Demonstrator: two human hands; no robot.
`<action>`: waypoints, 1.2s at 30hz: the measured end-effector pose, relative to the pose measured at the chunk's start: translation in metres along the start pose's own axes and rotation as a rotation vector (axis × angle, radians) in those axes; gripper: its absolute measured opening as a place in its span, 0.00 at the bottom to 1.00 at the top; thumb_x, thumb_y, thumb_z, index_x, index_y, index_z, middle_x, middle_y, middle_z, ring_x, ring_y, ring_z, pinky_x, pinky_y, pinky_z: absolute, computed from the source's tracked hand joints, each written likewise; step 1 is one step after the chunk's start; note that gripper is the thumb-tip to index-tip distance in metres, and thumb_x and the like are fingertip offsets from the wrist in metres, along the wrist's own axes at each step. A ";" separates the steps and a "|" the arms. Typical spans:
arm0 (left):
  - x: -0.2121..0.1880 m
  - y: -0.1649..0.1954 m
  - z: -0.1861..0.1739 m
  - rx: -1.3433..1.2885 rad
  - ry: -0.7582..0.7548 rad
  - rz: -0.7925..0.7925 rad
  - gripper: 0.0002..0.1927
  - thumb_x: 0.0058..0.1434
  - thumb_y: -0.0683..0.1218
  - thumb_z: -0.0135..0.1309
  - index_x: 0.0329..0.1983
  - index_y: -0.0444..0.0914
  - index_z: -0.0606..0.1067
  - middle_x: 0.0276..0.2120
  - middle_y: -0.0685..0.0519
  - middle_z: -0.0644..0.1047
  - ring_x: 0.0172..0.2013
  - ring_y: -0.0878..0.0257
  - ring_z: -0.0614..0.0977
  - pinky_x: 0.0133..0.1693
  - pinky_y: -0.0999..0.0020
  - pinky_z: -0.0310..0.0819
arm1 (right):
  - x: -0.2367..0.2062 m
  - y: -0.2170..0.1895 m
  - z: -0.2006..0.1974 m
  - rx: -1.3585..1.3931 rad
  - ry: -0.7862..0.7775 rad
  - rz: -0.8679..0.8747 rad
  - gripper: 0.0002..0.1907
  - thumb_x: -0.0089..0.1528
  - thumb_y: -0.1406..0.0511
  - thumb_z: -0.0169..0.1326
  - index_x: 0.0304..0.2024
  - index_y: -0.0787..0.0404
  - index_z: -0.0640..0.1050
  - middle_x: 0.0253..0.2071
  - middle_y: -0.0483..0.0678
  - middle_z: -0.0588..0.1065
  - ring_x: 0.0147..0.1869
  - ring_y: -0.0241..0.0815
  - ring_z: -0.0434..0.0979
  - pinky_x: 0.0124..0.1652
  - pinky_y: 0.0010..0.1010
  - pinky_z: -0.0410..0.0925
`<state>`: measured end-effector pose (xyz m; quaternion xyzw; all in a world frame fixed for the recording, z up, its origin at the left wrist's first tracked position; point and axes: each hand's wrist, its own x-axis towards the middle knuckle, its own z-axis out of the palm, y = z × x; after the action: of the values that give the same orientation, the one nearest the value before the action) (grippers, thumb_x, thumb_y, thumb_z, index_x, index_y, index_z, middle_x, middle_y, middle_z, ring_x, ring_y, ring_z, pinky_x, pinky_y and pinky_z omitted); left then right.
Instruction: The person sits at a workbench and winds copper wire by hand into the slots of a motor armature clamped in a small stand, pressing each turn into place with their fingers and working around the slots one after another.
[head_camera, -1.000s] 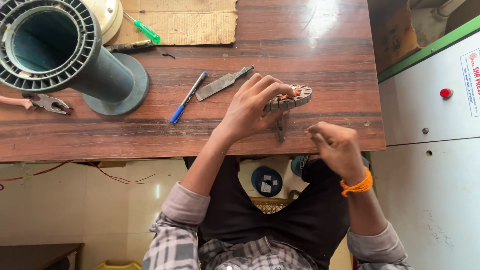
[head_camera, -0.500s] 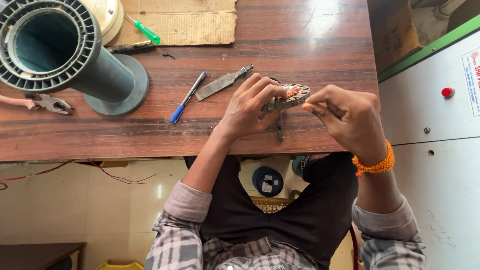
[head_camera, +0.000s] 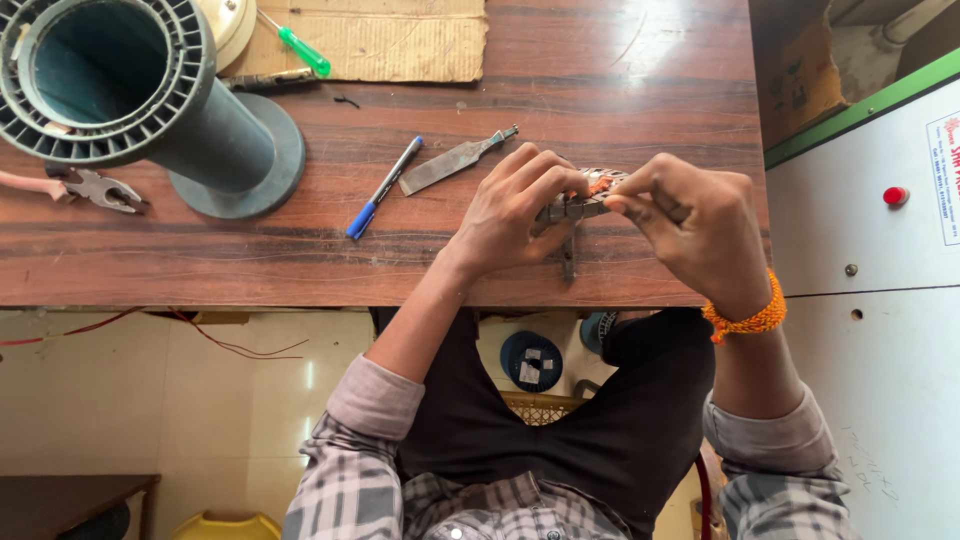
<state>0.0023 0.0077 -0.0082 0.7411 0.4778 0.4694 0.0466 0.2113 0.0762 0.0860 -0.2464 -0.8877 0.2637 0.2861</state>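
Observation:
My left hand (head_camera: 520, 205) grips a small round metal part with copper-coloured windings (head_camera: 585, 195) just above the wooden table (head_camera: 300, 250), near its front edge. My right hand (head_camera: 690, 225), with an orange thread band on the wrist, meets the part from the right, its fingertips pinched on the part's edge. Whether something thin sits between those fingers is hidden. A dark metal stub (head_camera: 568, 262) hangs below the part.
A flat metal blade (head_camera: 455, 162) and a blue pen (head_camera: 385, 187) lie left of my hands. Further left stand a large grey plastic spool (head_camera: 130, 100) and pliers (head_camera: 95, 188). A green screwdriver (head_camera: 298, 45) rests on cardboard (head_camera: 400, 45). A white cabinet (head_camera: 870, 250) borders the right.
My right hand rose from below the table edge and came up to the metal part, closing its fingertips on it. My left hand kept holding the part in place.

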 end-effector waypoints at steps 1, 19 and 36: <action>-0.001 0.001 -0.001 0.001 0.007 0.001 0.23 0.52 0.42 0.67 0.50 0.43 0.72 0.44 0.55 0.75 0.45 0.56 0.75 0.49 0.60 0.74 | -0.002 -0.002 0.000 -0.012 -0.002 0.016 0.05 0.65 0.70 0.65 0.39 0.64 0.80 0.22 0.41 0.74 0.23 0.24 0.65 0.23 0.23 0.56; 0.001 -0.001 0.001 -0.015 -0.001 -0.008 0.23 0.51 0.42 0.65 0.50 0.43 0.73 0.42 0.55 0.75 0.43 0.56 0.75 0.49 0.59 0.74 | -0.004 0.001 -0.003 -0.052 0.048 0.091 0.06 0.65 0.70 0.66 0.39 0.65 0.80 0.21 0.44 0.75 0.25 0.25 0.68 0.26 0.22 0.59; 0.001 0.002 -0.004 -0.026 0.018 0.002 0.24 0.50 0.42 0.65 0.51 0.42 0.72 0.44 0.54 0.74 0.45 0.54 0.75 0.50 0.58 0.74 | -0.007 -0.010 0.006 -0.089 0.027 0.050 0.06 0.64 0.70 0.66 0.38 0.65 0.80 0.22 0.42 0.74 0.24 0.24 0.68 0.26 0.22 0.60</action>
<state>0.0006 0.0061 -0.0042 0.7366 0.4713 0.4824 0.0517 0.2103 0.0629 0.0852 -0.2846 -0.8881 0.2275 0.2801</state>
